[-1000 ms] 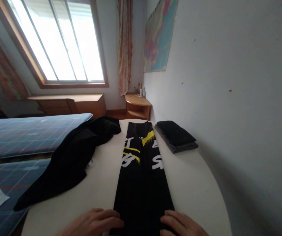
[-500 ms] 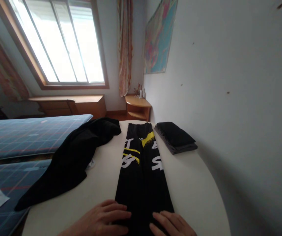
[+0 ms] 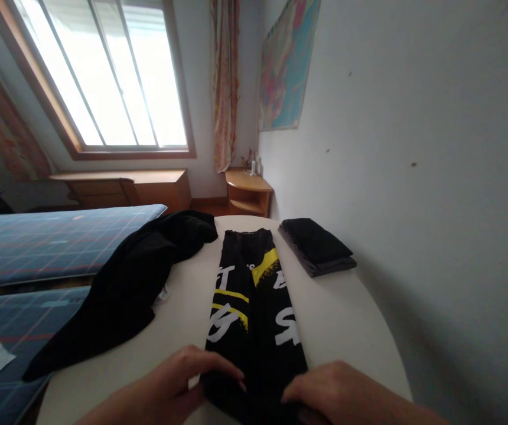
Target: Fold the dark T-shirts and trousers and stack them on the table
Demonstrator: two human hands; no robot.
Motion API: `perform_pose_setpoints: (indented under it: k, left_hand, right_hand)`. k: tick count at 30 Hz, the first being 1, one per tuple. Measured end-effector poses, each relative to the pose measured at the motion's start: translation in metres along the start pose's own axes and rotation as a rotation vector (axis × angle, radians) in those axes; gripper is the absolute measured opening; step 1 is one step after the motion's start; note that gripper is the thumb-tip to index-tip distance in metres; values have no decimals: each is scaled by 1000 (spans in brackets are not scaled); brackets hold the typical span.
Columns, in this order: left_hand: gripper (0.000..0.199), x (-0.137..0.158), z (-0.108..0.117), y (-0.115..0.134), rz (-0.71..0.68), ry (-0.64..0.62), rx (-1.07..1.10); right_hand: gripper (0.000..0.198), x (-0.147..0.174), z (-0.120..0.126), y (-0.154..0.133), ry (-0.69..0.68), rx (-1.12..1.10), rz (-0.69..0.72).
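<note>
Black trousers (image 3: 254, 277) with white lettering and yellow stripes lie lengthwise on a white table (image 3: 351, 336), waistband at the far end. My left hand (image 3: 187, 375) grips the left side of their near part, fingers curled over the fabric. On the opposite side my right hand (image 3: 325, 386) is closed on the cloth, its fingertips bent under and partly hidden. Between the hands the fabric dips and runs out of the picture at the bottom.
Folded dark clothes (image 3: 318, 245) are stacked at the table's far right. A loose black garment (image 3: 134, 283) hangs over the left edge towards blue plaid mattresses (image 3: 59, 242). The wall (image 3: 435, 236) stands close on the right.
Both hands have gone from lying flat on the trousers to gripping them. The trousers have slid towards me, their waistband now farther from the table's far edge.
</note>
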State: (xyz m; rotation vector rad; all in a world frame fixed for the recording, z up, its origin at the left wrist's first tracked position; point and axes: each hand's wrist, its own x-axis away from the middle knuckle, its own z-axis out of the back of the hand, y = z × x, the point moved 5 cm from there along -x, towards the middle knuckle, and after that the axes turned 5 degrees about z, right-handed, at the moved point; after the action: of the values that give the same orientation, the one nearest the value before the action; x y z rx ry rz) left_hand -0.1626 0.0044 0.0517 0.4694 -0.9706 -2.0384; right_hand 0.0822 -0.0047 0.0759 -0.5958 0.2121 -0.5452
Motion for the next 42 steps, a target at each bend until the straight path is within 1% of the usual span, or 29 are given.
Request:
perform_pose_setpoints:
  k: [2, 4, 6, 10, 12, 14, 16, 19, 22, 24, 26, 28, 29, 31, 32, 33, 34, 36, 37, 38, 40, 42]
  left_hand:
    - [28, -18, 15, -13, 114, 134, 88]
    - [32, -42, 30, -22, 145, 243, 223]
    - [33, -69, 46, -30, 130, 346, 342]
    - [37, -119, 69, -49, 78, 442, 449]
    - [37, -139, 77, -63, 60, 494, 416]
    - [37, -155, 82, -80, 67, 524, 358]
    - [39, -167, 82, -100, 102, 533, 326]
    - [40, -176, 80, -128, 159, 535, 308]
    - [42, -174, 77, -141, 193, 547, 286]
    - [49, -166, 75, -141, 195, 560, 251]
    - [55, -155, 74, -136, 174, 575, 178]
    - [55, -138, 73, -130, 170, 617, 80]
    - [53, -127, 72, -129, 194, 648, 38]
    - [49, -102, 70, -130, 292, 702, 11]
    - [49, -91, 66, -132, 341, 676, 40]
    - [51, -80, 60, -133, 383, 608, 94]
    - [53, -71, 52, -134, 413, 512, 161]
    - [60, -54, 37, -128, 422, 352, 270]
    - [62, -47, 32, -124, 410, 306, 299]
    - [64, -42, 28, -119, 392, 286, 310]
    - [68, -36, 23, -111, 365, 289, 295]
    - [71, -34, 19, -107, 373, 298, 281]
  right_hand:
    - [28, -15, 37, 1, 23, 41, -122]
    - [28, -32, 64, 14, 5, 53, -196]
    - [30, -53, 86, 34, 11, 63, -193]
    - [36, -96, 115, 83, 67, 75, -155]
    - [39, -116, 121, 108, 92, 81, -166]
    - [40, -133, 121, 129, 133, 109, -163]
    - [39, -147, 115, 151, 159, 138, -186]
    - [37, -158, 96, 179, 187, 151, -219]
    - [39, -158, 76, 195, 234, 207, -221]
    - [43, -153, 68, 194, 293, 261, -186]
    - [41, -143, 65, 183, 353, 289, -144]
    - [32, -127, 63, 168, 408, 279, -144]
    - [27, -117, 62, 160, 439, 266, -177]
    - [28, -92, 60, 148, 516, 213, -293]
    - [31, -79, 56, 145, 528, 172, -355]
    - [33, -65, 50, 143, 525, 117, -423]
    - [37, -52, 43, 144, 513, 57, -491]
    - [45, -32, 28, 144, 477, -95, -546]
    - [49, -24, 21, 144, 466, -159, -543]
    - [53, -19, 16, 143, 459, -212, -528]
    - [59, -13, 7, 141, 456, -280, -495]
    - [61, -13, 2, 138, 458, -318, -464]
